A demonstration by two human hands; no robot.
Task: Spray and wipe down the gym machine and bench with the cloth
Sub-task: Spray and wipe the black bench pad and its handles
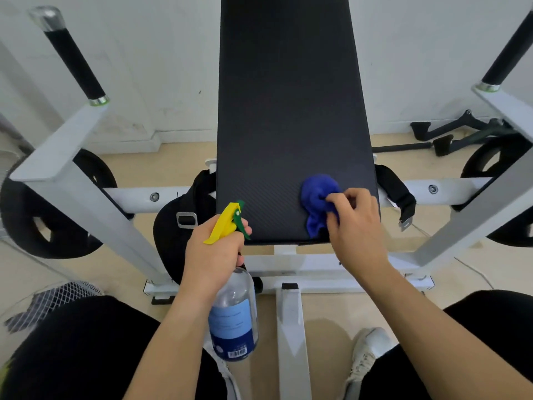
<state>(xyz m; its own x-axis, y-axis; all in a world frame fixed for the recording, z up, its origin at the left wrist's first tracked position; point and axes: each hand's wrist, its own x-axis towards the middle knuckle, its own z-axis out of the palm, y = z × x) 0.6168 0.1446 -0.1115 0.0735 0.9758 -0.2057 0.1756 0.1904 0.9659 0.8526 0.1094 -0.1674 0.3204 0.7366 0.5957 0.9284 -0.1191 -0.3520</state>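
Head view: I look down along both arms at the black bench pad [288, 111], which runs away from me between the white bars of the machine frame [86, 183]. My right hand [354, 226] is at the near right corner of the pad. Its fingers are curled and pinch a bunched blue cloth [318, 200], and the cloth lies on the pad with its loose end trailing to the near edge. My left hand [215, 252] grips the neck of the spray bottle [233, 316], fingers wrapped round it just under the yellow and green spray head, which points at the near left corner of the pad. The clear bottle with its blue label hangs below my fist, off the pad, above the floor between my knees. A black bag [178, 220] with a metal buckle hangs beside the pad on the left, and a black weight plate [26, 220] sits on the frame further left. My white shoe [366, 350] stands on the floor to the right of the frame's centre rail.
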